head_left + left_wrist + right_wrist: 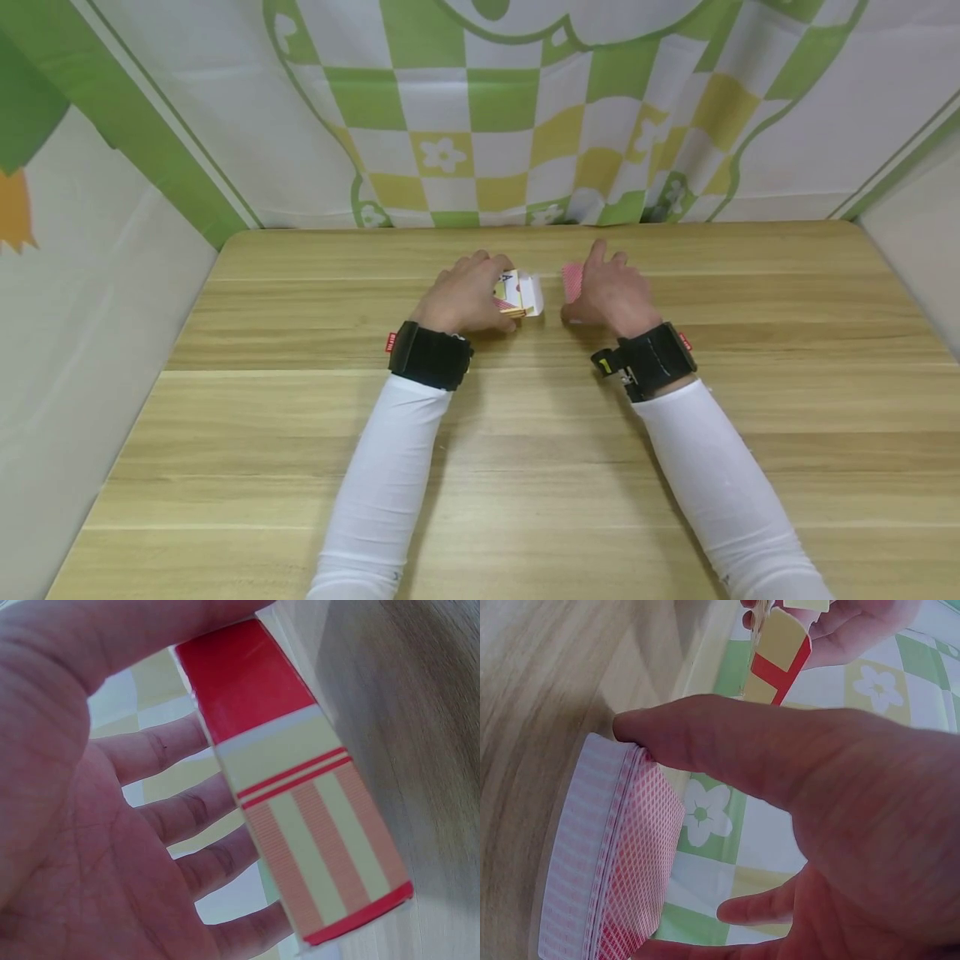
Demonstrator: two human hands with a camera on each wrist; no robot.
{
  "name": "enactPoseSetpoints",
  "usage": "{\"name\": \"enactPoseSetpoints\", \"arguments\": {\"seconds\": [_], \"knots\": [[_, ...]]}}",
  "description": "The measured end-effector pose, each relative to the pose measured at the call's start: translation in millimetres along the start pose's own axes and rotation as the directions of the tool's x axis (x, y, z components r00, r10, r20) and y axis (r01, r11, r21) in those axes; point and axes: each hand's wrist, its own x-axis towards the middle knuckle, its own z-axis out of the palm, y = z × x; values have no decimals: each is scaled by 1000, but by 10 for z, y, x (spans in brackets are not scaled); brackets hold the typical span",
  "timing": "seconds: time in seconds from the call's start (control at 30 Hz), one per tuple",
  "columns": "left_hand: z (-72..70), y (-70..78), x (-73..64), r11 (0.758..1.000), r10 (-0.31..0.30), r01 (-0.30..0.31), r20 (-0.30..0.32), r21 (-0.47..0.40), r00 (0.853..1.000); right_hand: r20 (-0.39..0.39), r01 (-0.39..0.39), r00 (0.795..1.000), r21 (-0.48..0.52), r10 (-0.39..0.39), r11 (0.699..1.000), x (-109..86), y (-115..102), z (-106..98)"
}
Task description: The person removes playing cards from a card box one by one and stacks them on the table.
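Note:
Near the table's back edge, my left hand [463,293] grips a playing card box [300,780], thumb along one side and fingers along the other. Its red and striped narrow side faces the palm in the left wrist view. A white flap [535,294] stands out from the box's right end, with an ace design beside it. To the right, my right hand [617,292] holds a deck of cards [641,855] with red patterned backs. The thumb meets one end of the deck and a finger reaches its other end; the deck sits low at the tabletop.
The wooden table [525,467] runs up to a green, white and yellow checked curtain [502,100] behind both hands. Pale cloth walls [90,275] flank the table. Each wrist carries a black strap [429,356].

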Motion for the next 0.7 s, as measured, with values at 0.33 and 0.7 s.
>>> {"name": "enactPoseSetpoints", "arguments": {"seconds": [0.33,0.7], "knots": [[5,-4,12,1000,5,-5,-4,4,1000,4,-14,1000,-7,14,1000,9,1,7],[7,2,11,1000,4,-4,12,3,1000,1,-13,1000,13,13,1000,-23,10,-73]]}}
